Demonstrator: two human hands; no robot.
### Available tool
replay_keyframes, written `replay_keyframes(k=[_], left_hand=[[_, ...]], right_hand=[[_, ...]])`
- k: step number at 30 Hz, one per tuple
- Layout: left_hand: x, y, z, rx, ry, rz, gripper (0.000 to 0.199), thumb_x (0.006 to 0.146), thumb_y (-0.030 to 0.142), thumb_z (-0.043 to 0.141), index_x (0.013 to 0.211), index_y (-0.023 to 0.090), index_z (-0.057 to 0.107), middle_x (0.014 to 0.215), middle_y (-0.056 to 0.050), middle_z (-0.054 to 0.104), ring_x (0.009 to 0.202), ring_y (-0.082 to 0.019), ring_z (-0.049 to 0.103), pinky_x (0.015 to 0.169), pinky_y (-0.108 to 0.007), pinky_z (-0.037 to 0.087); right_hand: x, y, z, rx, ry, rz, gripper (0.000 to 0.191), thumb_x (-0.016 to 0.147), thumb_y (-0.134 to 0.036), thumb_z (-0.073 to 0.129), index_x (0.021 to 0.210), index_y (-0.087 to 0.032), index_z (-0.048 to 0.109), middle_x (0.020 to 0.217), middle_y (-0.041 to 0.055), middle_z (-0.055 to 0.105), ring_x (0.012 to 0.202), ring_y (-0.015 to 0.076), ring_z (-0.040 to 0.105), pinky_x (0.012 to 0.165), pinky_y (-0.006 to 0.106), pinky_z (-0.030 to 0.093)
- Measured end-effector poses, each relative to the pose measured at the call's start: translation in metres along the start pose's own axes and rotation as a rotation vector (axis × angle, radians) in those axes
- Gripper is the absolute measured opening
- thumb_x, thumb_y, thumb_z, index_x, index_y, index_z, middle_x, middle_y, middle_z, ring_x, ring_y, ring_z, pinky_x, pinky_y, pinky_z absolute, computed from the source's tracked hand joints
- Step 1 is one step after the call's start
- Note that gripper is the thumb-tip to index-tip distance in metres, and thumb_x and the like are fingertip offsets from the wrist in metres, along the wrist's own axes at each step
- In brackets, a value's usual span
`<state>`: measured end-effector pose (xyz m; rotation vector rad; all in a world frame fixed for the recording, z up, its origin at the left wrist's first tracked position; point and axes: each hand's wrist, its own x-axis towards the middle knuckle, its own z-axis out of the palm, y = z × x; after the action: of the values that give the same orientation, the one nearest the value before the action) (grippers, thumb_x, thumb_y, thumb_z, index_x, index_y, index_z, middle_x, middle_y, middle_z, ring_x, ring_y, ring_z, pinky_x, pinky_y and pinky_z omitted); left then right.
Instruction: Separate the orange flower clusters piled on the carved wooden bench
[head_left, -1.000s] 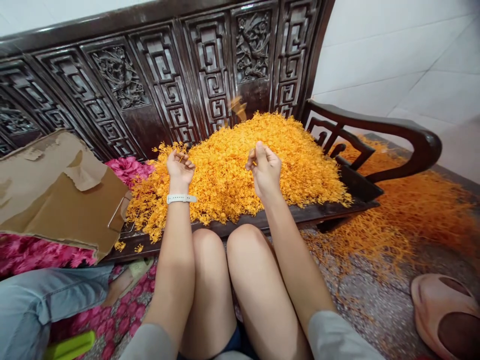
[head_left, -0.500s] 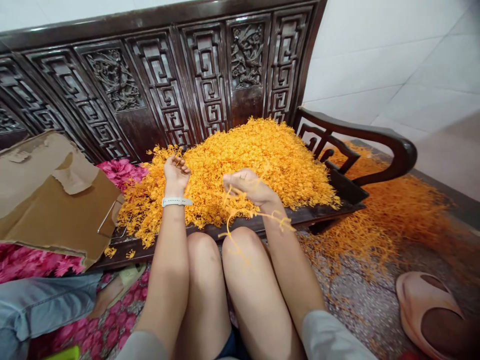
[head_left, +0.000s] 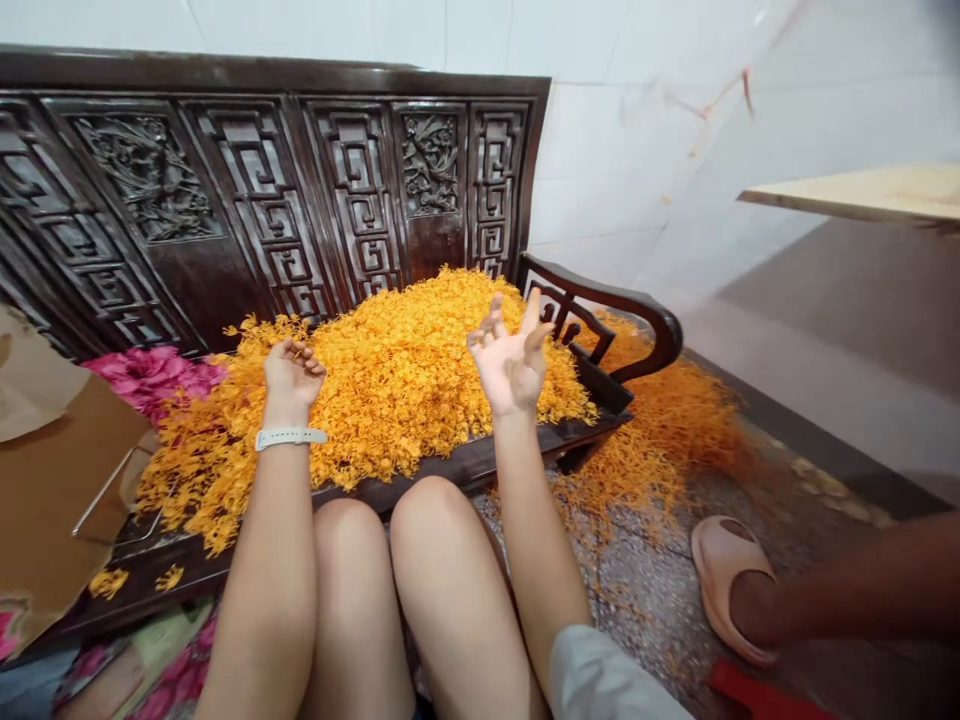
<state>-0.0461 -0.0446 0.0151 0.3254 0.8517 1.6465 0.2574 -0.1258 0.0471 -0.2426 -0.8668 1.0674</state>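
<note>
A heap of small yellow-orange plastic flower pieces [head_left: 405, 375] covers the seat of the dark carved wooden bench [head_left: 465, 465]. In front of the heap, my right hand [head_left: 514, 365] is raised palm up, its fingers spread and nothing in it. My left hand [head_left: 295, 375], with a pale wristband, is by the heap's left part; its fingers are loosely curled and apart, and no piece shows in them. A thin, branched orange-red strand [head_left: 705, 110], blurred, shows against the white wall at upper right.
A cardboard box [head_left: 67, 490] with a metal wire handle stands on the left, beside pink petals [head_left: 154, 380]. Orange stems [head_left: 660, 440] lie on the floor beyond the armrest [head_left: 637, 310]. Another person's foot in a sandal [head_left: 731, 580] is at right, below a board edge [head_left: 855, 195].
My right hand has let go of the branched yellow stem and opened, rising palm up. My left hand is little changed. The view has turned to the right.
</note>
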Motion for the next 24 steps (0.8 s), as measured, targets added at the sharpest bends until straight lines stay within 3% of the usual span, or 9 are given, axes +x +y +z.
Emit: replay_keyframes(k=[6, 11, 15, 16, 18, 21, 24], left_hand=[[0.001, -0.010, 0.001, 0.019, -0.044, -0.005, 0.022, 0.096, 0.021, 0.048, 0.074, 0.019, 0.049, 0.061, 0.004, 0.048, 0.041, -0.007, 0.039, 0.041, -0.020, 0.033], [0.002, -0.012, 0.003, 0.123, -0.049, 0.032, 0.024, 0.095, 0.020, 0.050, 0.071, 0.018, 0.053, 0.061, 0.003, 0.051, 0.042, -0.008, 0.040, 0.041, -0.019, 0.033], [0.003, -0.019, 0.002, 0.539, -0.018, 0.234, 0.023, 0.091, 0.020, 0.060, 0.068, 0.017, 0.063, 0.064, -0.002, 0.060, 0.049, -0.011, 0.045, 0.043, -0.018, 0.031], [0.004, -0.023, 0.001, 0.706, -0.054, 0.306, 0.019, 0.085, 0.016, 0.066, 0.067, 0.018, 0.066, 0.065, -0.003, 0.063, 0.053, -0.012, 0.049, 0.045, -0.018, 0.031], [0.007, -0.032, -0.003, 1.062, -0.242, 0.388, 0.019, 0.071, 0.008, 0.078, 0.061, 0.019, 0.066, 0.066, -0.005, 0.067, 0.063, -0.016, 0.056, 0.051, -0.019, 0.034], [0.016, -0.046, -0.008, 1.526, -0.549, 0.291, 0.021, 0.064, 0.003, 0.083, 0.061, 0.020, 0.072, 0.070, -0.005, 0.072, 0.068, -0.021, 0.061, 0.062, -0.027, 0.042], [0.022, -0.054, -0.009, 1.608, -0.588, 0.266, 0.019, 0.075, 0.007, 0.080, 0.063, 0.020, 0.072, 0.074, -0.008, 0.074, 0.072, -0.025, 0.066, 0.070, -0.034, 0.045]], right_hand=[[-0.015, 0.030, 0.005, 0.098, -0.021, 0.224, 0.040, 0.091, -0.032, 0.073, 0.130, -0.039, 0.065, 0.115, 0.0020, 0.062, 0.086, 0.0147, 0.054, 0.078, 0.030, 0.053], [-0.018, 0.036, 0.015, 0.190, -0.104, 0.296, 0.036, 0.085, -0.026, 0.079, 0.118, -0.032, 0.065, 0.097, -0.0009, 0.057, 0.075, 0.0115, 0.047, 0.070, 0.026, 0.048], [-0.018, 0.036, 0.015, 0.076, -0.081, 0.329, 0.032, 0.084, -0.030, 0.076, 0.113, -0.030, 0.063, 0.093, -0.0007, 0.054, 0.073, 0.0128, 0.044, 0.068, 0.028, 0.047], [-0.017, 0.037, 0.013, 0.030, -0.072, 0.338, 0.031, 0.084, -0.031, 0.076, 0.112, -0.030, 0.062, 0.092, -0.0006, 0.054, 0.072, 0.0132, 0.044, 0.068, 0.028, 0.047], [-0.014, 0.042, 0.008, -0.072, -0.063, 0.367, 0.030, 0.084, -0.035, 0.076, 0.110, -0.029, 0.062, 0.091, -0.0006, 0.055, 0.072, 0.0133, 0.045, 0.068, 0.028, 0.046], [-0.010, 0.056, -0.004, -0.340, -0.102, 0.440, 0.029, 0.086, -0.042, 0.077, 0.107, -0.026, 0.064, 0.089, -0.0003, 0.059, 0.071, 0.0128, 0.047, 0.067, 0.028, 0.044], [-0.010, 0.073, -0.014, -0.740, -0.318, 0.502, 0.031, 0.089, -0.048, 0.075, 0.101, -0.021, 0.068, 0.089, 0.0018, 0.065, 0.077, 0.0142, 0.053, 0.071, 0.029, 0.044]])
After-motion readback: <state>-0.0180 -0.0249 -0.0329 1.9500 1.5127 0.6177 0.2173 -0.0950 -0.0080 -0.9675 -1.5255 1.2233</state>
